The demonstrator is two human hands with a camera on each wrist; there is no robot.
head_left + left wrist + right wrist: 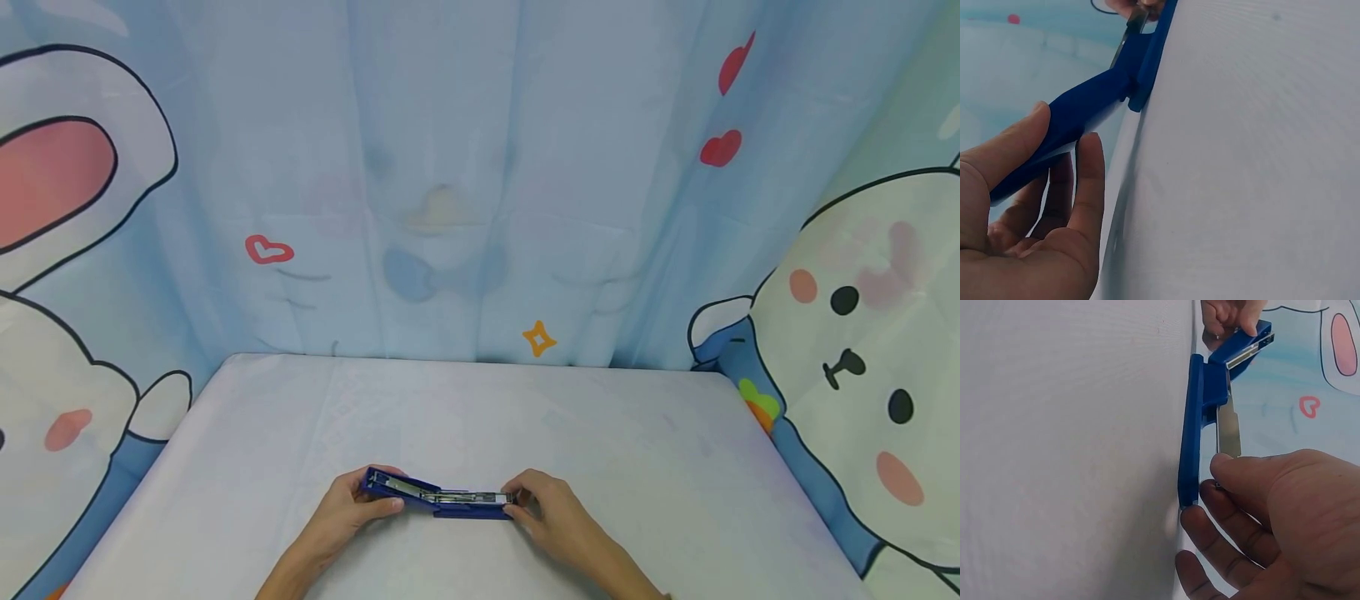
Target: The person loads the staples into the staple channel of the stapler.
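A blue stapler (472, 512) lies opened out low over the white table, its metal inside facing up. The left hand (336, 515) grips the swung-back top cover (1079, 112) between thumb and fingers. At the other end, the right hand (561, 518) pinches the tip of the silver staple channel (1228, 428) between thumb and forefinger. Its other fingers sit around the end of the blue base (1190, 434). In the right wrist view the cover angles away from the base at the hinge. The right fingertips hide the channel's very end.
The white-covered table (660, 450) stretches behind and to both sides of the hands. A pale blue curtain (450, 125) with printed hearts and cartoon animals hangs along its back edge and sides.
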